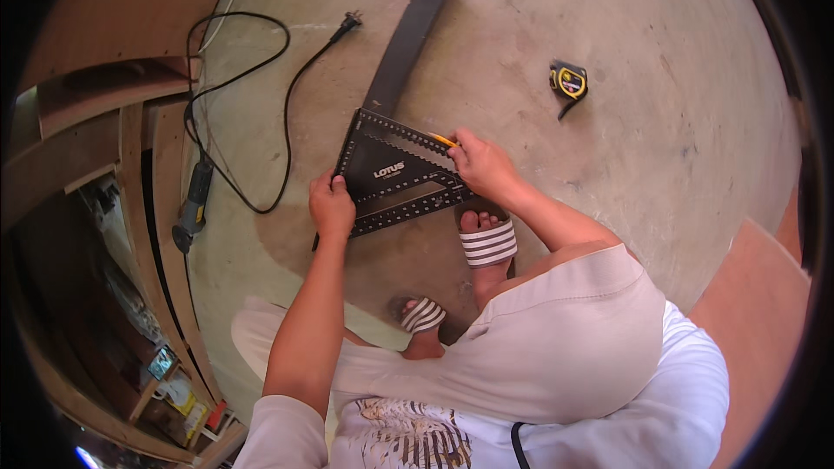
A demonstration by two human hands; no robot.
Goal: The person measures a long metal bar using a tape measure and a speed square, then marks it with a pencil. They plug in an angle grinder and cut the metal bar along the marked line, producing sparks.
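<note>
A black triangular rafter square [391, 191] with rows of holes lies over the lower end of a long dark flat bar [410, 39] on the concrete floor. My left hand [332, 204] is closed on the square's left edge, thumb on top. My right hand [482, 169] grips a yellow pencil [441, 139] at the square's upper right edge; some of its fingers are hidden. My sandalled feet [485, 243] are just below the square.
A yellow and black tape measure [569, 82] lies at upper right. A black cable with a plug [346, 24] loops at left beside an angle grinder [195, 208]. Wooden framing with clutter [130, 139] lines the left side; a reddish board [751, 313] is at lower right.
</note>
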